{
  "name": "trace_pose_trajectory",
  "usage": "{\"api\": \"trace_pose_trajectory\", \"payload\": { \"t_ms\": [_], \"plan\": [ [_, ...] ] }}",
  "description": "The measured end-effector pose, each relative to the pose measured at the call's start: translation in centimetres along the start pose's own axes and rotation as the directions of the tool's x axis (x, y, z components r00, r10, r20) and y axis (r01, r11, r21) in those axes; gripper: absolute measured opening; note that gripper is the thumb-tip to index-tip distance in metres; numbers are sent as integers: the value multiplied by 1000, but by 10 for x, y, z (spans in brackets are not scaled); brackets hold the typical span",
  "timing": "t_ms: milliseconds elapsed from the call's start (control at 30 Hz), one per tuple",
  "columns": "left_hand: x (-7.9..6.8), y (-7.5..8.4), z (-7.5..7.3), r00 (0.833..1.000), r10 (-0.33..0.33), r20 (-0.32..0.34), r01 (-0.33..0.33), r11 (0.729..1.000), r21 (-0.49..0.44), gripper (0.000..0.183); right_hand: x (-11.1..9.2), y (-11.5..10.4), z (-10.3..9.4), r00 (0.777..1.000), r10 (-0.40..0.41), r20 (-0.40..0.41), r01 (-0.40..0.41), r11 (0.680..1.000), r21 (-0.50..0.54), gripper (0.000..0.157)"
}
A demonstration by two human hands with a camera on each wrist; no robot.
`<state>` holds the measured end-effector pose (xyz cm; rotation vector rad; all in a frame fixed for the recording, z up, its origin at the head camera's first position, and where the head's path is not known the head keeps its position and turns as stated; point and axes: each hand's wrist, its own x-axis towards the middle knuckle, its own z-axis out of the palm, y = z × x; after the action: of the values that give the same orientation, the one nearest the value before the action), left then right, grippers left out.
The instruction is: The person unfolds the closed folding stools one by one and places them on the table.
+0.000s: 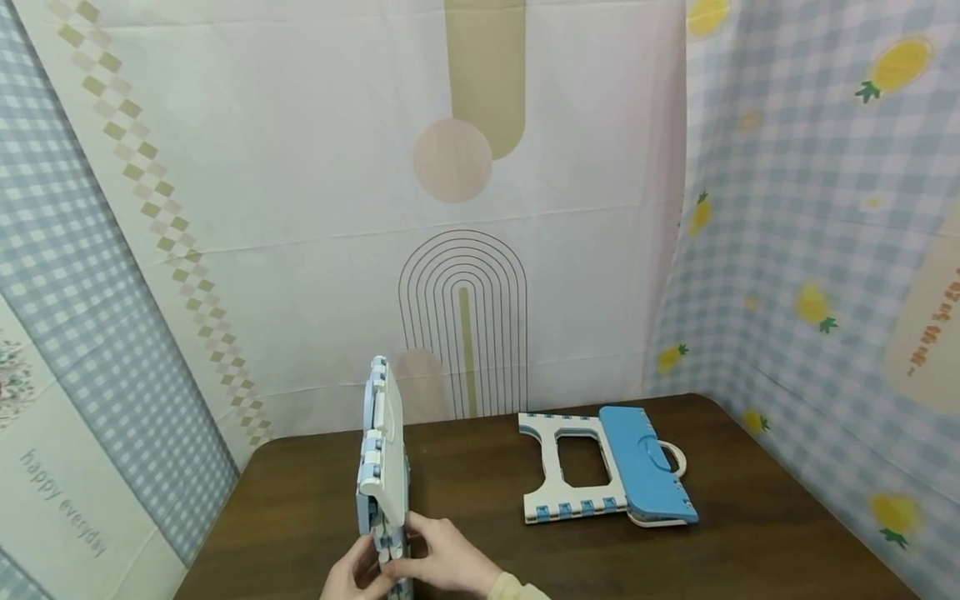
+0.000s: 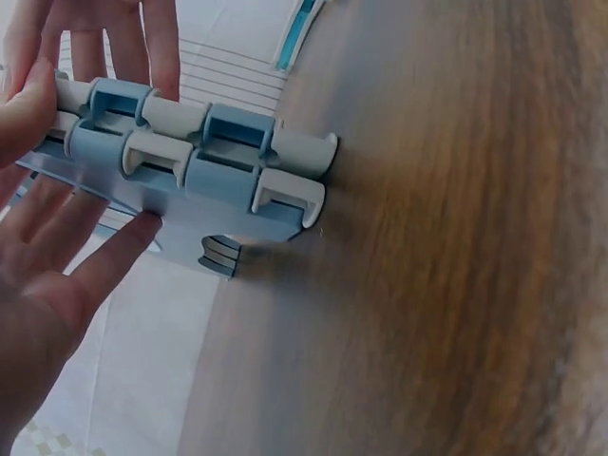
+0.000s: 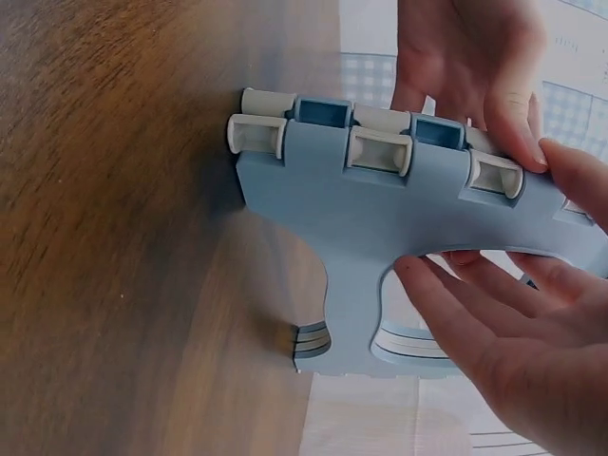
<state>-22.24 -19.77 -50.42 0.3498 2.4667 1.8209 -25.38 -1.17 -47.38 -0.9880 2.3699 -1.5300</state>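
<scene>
The left hand (image 1: pixel 351 572) and right hand (image 1: pixel 452 557) each pinch the upright stool (image 1: pixel 390 467) between thumb and fingers from opposite sides, likely steadying it on end in the left half of the worktop (image 1: pixel 465 475). The flat stool (image 1: pixel 633 467) lies near the back right corner, probably leaving them room.

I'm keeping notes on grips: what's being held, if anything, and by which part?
The left hand and right hand both grip the upright blue-and-white plastic folding stool, low down, around its hinged near edge.
</scene>
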Motion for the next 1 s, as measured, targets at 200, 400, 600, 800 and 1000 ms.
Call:
{"api": "trace_pose_trajectory", "payload": {
  "t_ms": [200, 400, 600, 800, 1000],
  "plan": [
    [-1, 4, 0, 996, 37, -79, -33, 998, 52, 57, 6, -1, -4, 999, -30, 14, 30, 1000, 2, 31],
    [3, 5, -1, 996, 61, -62, -54, 994, 98, 60, 4, 3, -7, 1000, -24, -7, 24, 999, 46, 32],
    [3, 3, -8, 998, 42, -50, -36, 993, 110, 66, 0, 9, -12, 999, -7, -41, 9, 999, 50, 32],
    [5, -1, -14, 998, 47, -48, -41, 993, 110, 67, -4, 13, -24, 999, 7, -39, -6, 1000, 16, 36],
    [4, -1, -19, 997, 69, -45, -63, 989, 134, 68, -6, 16, -35, 999, 33, -12, -33, 999, 5, 40]
  ]
}}
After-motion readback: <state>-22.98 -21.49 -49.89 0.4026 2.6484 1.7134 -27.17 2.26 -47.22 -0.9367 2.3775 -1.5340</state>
